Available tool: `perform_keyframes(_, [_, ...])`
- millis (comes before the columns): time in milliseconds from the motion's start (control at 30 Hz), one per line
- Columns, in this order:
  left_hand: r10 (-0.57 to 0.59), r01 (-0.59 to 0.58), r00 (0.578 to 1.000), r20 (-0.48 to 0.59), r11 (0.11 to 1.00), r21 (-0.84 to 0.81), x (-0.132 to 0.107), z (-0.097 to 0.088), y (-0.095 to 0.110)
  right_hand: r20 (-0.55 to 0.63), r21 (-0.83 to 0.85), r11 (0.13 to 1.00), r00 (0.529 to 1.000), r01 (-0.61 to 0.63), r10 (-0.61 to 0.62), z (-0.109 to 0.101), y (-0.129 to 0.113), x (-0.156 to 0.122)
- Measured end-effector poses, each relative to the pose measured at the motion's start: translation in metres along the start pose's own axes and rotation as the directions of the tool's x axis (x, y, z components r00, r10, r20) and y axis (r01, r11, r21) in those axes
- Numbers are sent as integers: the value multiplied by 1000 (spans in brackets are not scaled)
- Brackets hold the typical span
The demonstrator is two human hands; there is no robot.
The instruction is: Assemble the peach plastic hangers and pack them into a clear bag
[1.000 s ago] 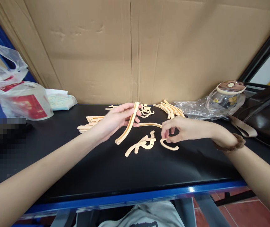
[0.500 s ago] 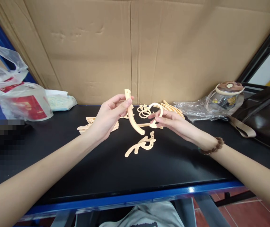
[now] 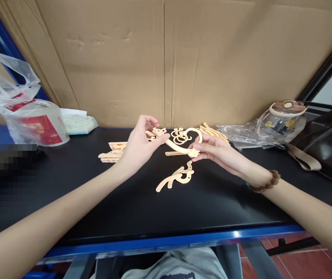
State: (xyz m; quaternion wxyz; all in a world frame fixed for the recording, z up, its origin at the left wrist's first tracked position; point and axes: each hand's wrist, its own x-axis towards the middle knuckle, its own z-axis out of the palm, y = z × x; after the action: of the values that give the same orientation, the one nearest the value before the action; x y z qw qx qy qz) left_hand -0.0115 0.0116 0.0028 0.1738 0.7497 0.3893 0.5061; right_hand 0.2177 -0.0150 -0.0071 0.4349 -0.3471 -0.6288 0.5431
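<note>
My left hand [image 3: 139, 145] pinches one end of a long curved tan wooden strip [image 3: 174, 146] above the black tabletop [image 3: 131, 201]. My right hand [image 3: 212, 150] grips a tan hook-shaped piece [image 3: 194, 134] and holds it against the strip's other end. The two pieces touch between my hands. Below them a flat cut-out wooden piece with curls [image 3: 176, 178] lies on the table. More tan pieces lie behind my hands: a stack [image 3: 112, 152] at the left, ring shapes [image 3: 180, 135] in the middle, and a bundle of strips [image 3: 212, 133] at the right.
A clear plastic bag with a red label [image 3: 32, 124] and a white packet [image 3: 77, 122] sit at the back left. Crumpled clear wrap [image 3: 238, 135], a lidded clear jar [image 3: 282, 118] and a dark bag [image 3: 328, 143] are at the right. A cardboard wall [image 3: 166, 58] stands behind.
My right hand lifted the hook piece off the table and brought it to the strip. My left hand tilted the strip from upright to nearly level.
</note>
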Motion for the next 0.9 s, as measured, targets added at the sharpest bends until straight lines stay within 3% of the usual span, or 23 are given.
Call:
perform_keyframes(100, [201,-221,975,95,916,334,-6,3,4,1,-20,1000,1000,-22,22,3,0,0])
perform_keyframes(167, [315,-403,913,258,791,460,-11,8,10,-7,-16,999,999,-37,37,6,0,0])
perform_keyframes(267, [364,-590,781,508,696,409,-17,13,18,13,8,999,999,-36,36,9,1,-1])
perform_keyframes(333, [300,-599,738,604,704,382,-20,14,19,46,13,998,997,-54,54,9,1,-1])
perform_keyframes(467, [144,-500,777,613,733,461,-17,8,14,-12,-25,997,997,-73,73,5,1,-1])
perform_keyframes(633, [152,-481,793,590,751,452,-15,3,11,-177,-66,997,984,-48,36,-3,0,1])
perform_keyframes(767, [105,-447,780,616,782,433,-20,7,18,-112,-15,998,992,-54,52,-4,2,3])
perform_keyframes(900, [60,-407,838,542,729,550,-29,16,20,7,18,997,997,-72,72,-3,6,2])
